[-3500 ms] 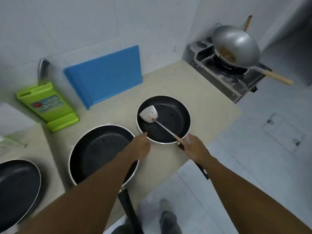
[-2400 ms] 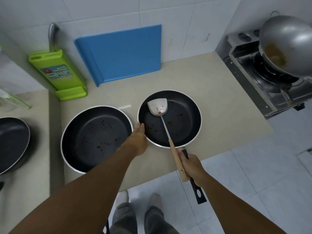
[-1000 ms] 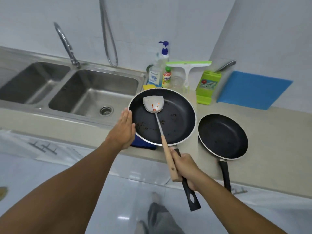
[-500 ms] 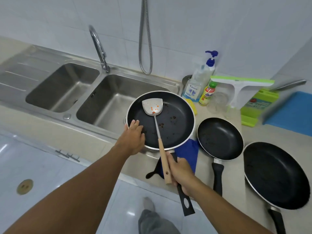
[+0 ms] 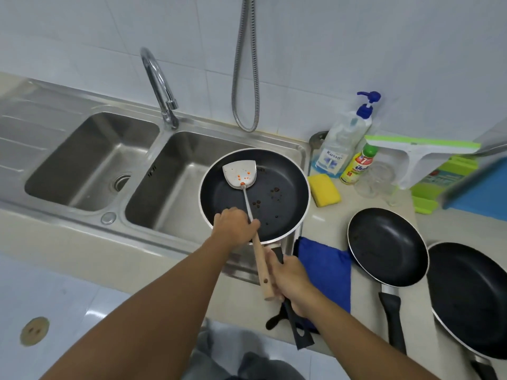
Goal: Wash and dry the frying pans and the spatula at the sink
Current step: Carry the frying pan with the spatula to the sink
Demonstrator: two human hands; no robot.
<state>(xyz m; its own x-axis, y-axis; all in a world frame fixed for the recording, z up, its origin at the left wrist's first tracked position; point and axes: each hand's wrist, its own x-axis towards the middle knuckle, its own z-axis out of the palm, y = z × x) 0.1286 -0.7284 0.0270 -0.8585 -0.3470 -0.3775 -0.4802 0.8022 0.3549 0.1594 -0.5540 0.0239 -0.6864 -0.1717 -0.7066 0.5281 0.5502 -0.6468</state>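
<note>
While the pan's (image 5: 285, 185) over the sink (image 5: 178, 174):
left hand (image 5: 234, 226) grips the spatula (image 5: 240, 174) (orange specks), right hand (image 5: 290, 281) wraps the pan handle, maybe spatula's too.

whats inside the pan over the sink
A metal spatula with orange spots lies in the frying pan, with dark specks on its floor. The left hand, gripping the spatula's shaft, hides the near part of the floor.
</note>
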